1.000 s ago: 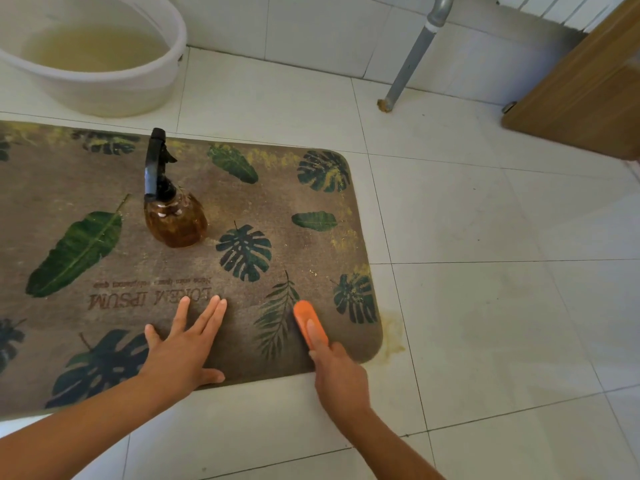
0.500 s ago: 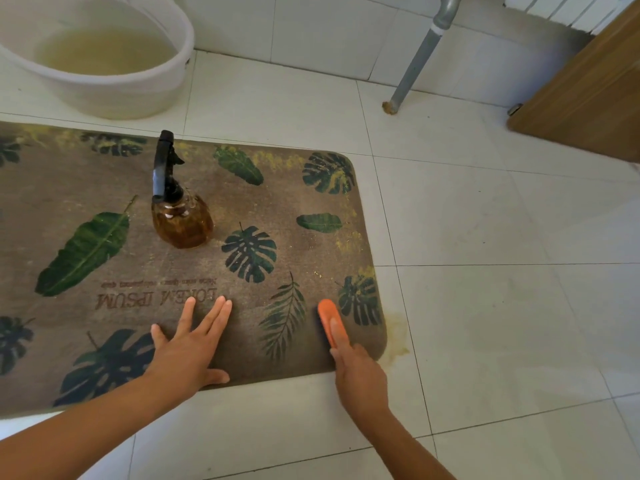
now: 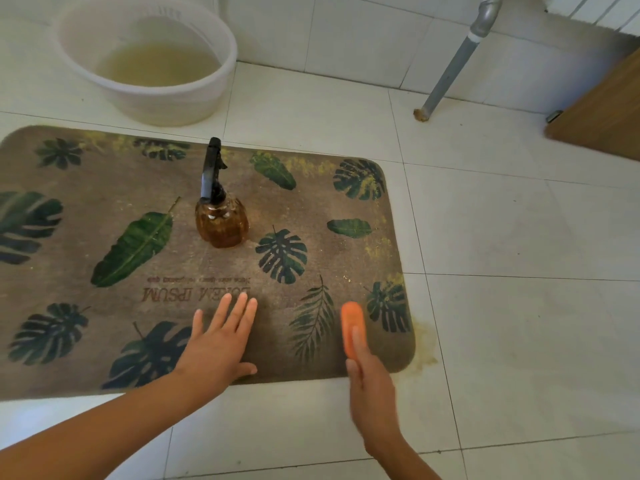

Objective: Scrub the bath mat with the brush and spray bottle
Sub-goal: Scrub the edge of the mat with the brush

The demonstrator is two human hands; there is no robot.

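A brown bath mat (image 3: 104, 209) printed with green leaves lies flat on the white tiled floor. An amber spray bottle (image 3: 221, 221) with a black trigger head stands upright near the mat's middle. My left hand (image 3: 221, 344) rests flat on the mat's near edge, fingers spread, holding nothing. My right hand (image 3: 370, 389) grips an orange brush (image 3: 352, 327), which presses on the mat near its front right corner. The brush's bristles are hidden beneath it.
A white basin (image 3: 162, 98) of murky yellowish water stands on the floor behind the mat. A grey metal pipe (image 3: 453, 64) slants down at the back right, beside a wooden door (image 3: 606, 109). A yellowish wet stain (image 3: 424, 344) spreads on the tiles by the mat's corner.
My right hand has slid the orange brush rightwards along the mat's near edge, toward the front right corner. My left hand stays pressed flat in the same place; the bottle has not moved.
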